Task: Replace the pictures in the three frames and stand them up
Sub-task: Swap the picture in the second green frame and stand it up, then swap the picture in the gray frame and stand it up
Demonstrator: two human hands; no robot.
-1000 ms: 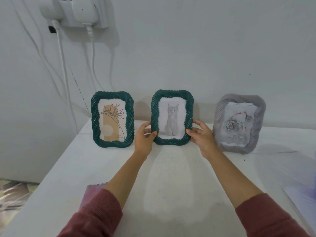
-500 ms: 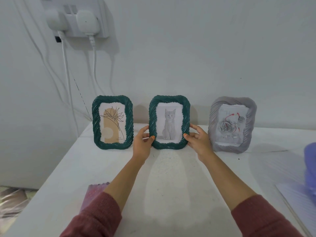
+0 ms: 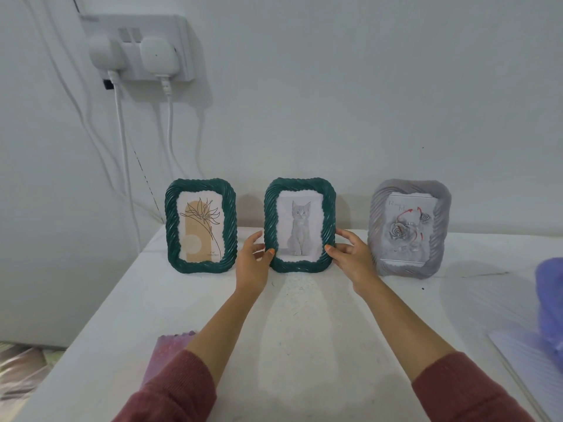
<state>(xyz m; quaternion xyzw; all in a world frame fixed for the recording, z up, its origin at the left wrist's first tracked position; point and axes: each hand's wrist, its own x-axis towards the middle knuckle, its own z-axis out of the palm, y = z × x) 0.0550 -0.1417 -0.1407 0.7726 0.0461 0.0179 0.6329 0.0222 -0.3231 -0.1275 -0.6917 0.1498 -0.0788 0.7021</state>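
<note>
Holding the middle frame [image 3: 300,225] by its two lower sides, the left hand [image 3: 253,263] and the right hand [image 3: 350,258] have their fingers curled on the green rim, thumbs at the front. This frame shows a grey kitten and stands upright on the tabletop [image 3: 304,345], close to the wall. To its left stands a second green frame [image 3: 201,226] with a line-drawn flower; to its right, a little further away, a grey frame [image 3: 408,229] with roses. All three have pictures inside and stand, so I judge the step is the last settling of the middle frame. The next move probably asks only a gentle release, so it does not tip. Small print on the flower picture and cursive red writing on the rose picture are too small to read.
</note>
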